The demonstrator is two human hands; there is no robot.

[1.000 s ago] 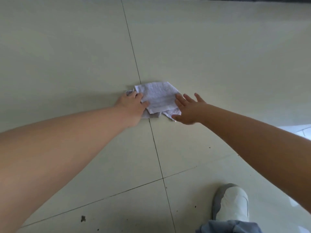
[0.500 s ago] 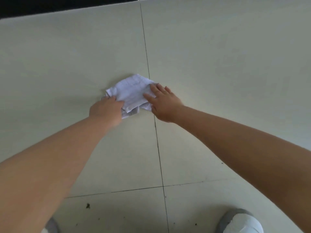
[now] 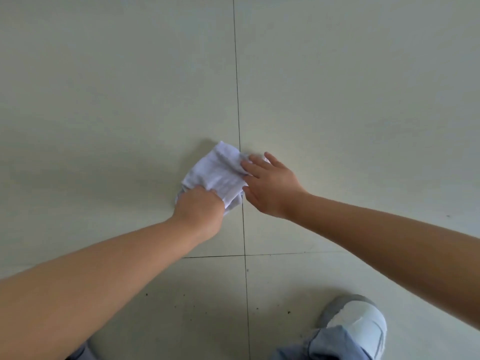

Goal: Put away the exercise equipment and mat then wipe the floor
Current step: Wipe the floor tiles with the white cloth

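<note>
The cloth [image 3: 220, 175] lies on the floor [image 3: 104, 100], folded, just left of the tile seam [image 3: 237, 100] that runs near to far, its right edge reaching the seam. Its long axis slants from near-left to far-right. The left hand [image 3: 200, 211] sits on the near-left corner with fingers curled down into the fabric, clamping it. The right hand [image 3: 270, 185] lies on the right edge, fingers straight and slightly apart, pressing flat. So the cloth lies ahead of both sets of fingers, on the far side, and a push away would carry it along the seam; both hands are about equally near.

Half a second ago the cloth sat a little left of here, and a second ago it straddled the seam, so it swings side to side. Dark specks [image 3: 192, 305] dot the near tiles beside a shoe [image 3: 358, 323].
</note>
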